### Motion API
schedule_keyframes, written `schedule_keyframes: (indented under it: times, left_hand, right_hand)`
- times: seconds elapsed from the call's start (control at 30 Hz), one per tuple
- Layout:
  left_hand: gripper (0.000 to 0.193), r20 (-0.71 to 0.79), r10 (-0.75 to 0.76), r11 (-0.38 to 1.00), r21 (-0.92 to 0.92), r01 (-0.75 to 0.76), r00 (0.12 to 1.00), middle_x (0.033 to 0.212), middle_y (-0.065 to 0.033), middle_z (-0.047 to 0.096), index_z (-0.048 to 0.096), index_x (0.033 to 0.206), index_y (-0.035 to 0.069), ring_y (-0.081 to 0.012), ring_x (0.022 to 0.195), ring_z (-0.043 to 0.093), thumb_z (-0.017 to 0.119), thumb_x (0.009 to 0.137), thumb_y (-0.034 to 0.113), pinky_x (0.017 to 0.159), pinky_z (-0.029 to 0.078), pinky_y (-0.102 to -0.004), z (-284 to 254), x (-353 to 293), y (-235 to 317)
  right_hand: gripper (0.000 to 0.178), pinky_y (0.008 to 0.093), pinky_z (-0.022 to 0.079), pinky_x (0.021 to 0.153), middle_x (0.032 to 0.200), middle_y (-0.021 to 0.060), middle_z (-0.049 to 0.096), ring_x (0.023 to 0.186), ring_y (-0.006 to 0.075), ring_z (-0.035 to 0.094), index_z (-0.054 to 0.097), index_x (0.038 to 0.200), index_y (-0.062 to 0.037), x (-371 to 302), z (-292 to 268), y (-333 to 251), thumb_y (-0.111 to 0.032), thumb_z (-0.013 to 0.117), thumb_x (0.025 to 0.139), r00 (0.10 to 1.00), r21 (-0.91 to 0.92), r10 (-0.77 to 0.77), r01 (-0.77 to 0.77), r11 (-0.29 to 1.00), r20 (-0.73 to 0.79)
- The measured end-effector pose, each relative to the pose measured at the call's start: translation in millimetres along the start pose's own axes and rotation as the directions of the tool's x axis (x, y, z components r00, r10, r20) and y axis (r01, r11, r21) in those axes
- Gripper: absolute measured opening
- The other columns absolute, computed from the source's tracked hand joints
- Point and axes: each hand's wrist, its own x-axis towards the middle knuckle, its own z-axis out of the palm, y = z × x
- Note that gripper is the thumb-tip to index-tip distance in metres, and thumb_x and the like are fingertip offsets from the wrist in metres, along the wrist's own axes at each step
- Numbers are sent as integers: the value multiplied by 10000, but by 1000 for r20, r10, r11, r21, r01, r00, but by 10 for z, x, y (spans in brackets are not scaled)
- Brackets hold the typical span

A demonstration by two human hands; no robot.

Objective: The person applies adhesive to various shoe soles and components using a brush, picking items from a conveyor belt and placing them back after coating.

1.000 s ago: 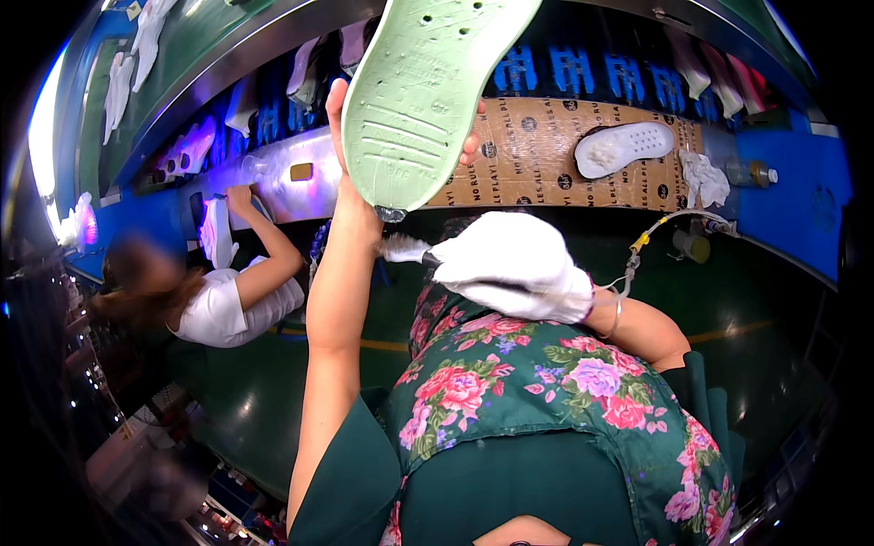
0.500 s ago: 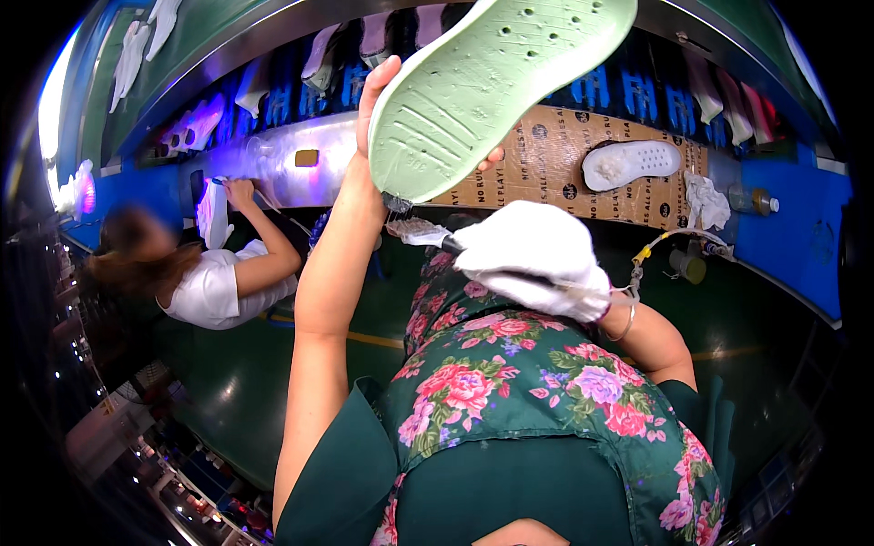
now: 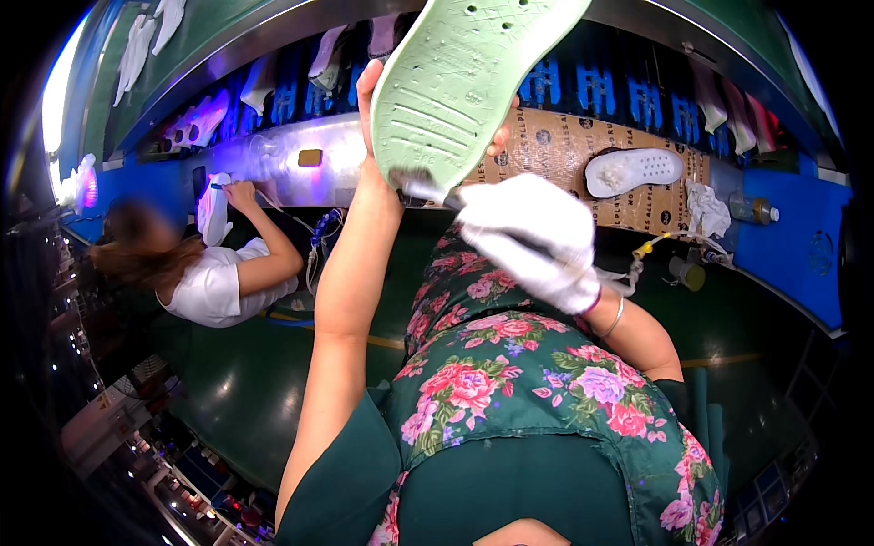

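A pale green shoe sole (image 3: 460, 96) is held up in front of me, its face with grooves and small holes toward me. My left hand (image 3: 369, 96) is bare and wraps around it from behind, its fingers showing at both edges. In a white glove, my right hand (image 3: 533, 238) is closed on a brush (image 3: 424, 189) with dark bristles and a whitish neck. The bristles are at the lower heel end of the sole and look blurred. Part of the brush handle is hidden in the glove.
Beyond, printed cardboard (image 3: 546, 146) covers a bench and bears a white sole (image 3: 633, 171), with a crumpled cloth (image 3: 706, 207) and a bottle (image 3: 754, 206) alongside. A rack of blue holders (image 3: 596, 86) runs behind. At left, a co-worker (image 3: 223, 273) handles a white shoe part (image 3: 214, 211).
My right hand has moved up and brought the brush from below the sole onto its heel end. The sole has shifted a little left.
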Motion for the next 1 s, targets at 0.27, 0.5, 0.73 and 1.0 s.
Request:
schedule_keyframes:
  times: [0.27, 0.5, 0.73, 1.0]
  left_hand:
    - [1122, 93, 41, 999, -17, -40, 995, 1285, -300, 515, 364, 1492, 34, -369, 899, 513, 507, 733, 847, 736, 413, -461, -26, 61, 33]
    - [1039, 15, 49, 993, -111, -47, 999, 1290, -320, 500, 376, 1494, 54, -400, 924, 526, 524, 778, 792, 739, 428, -480, -7, -18, 36]
    - [950, -50, 96, 988, -119, -101, 994, 1309, -332, 504, 392, 1499, 85, -445, 928, 571, 441, 833, 761, 782, 471, -539, -37, -126, 38]
    - [859, -450, 174, 966, -95, -241, 876, 1297, -297, 546, 378, 1496, 66, -453, 1026, 633, 358, 905, 688, 848, 552, -567, 74, -372, -101]
  right_hand:
    - [174, 318, 558, 747, 959, 55, 748, 851, 192, 707, 756, 958, -82, -27, 39, 60, -82, 792, 787, 990, 67, 135, -133, 989, -32]
    - [147, 345, 564, 788, 969, 139, 742, 872, 228, 713, 745, 905, -27, -3, 51, 117, -21, 788, 764, 989, 72, 140, -136, 988, -54]
    - [174, 315, 562, 797, 979, 131, 739, 866, 182, 701, 758, 960, -8, 18, 114, 3, -16, 768, 787, 889, 367, 455, -409, 835, -44]
    - [196, 297, 561, 791, 936, 90, 750, 854, 173, 704, 759, 984, -12, 248, -63, 20, -64, 790, 798, 960, 173, 279, -277, 945, 9]
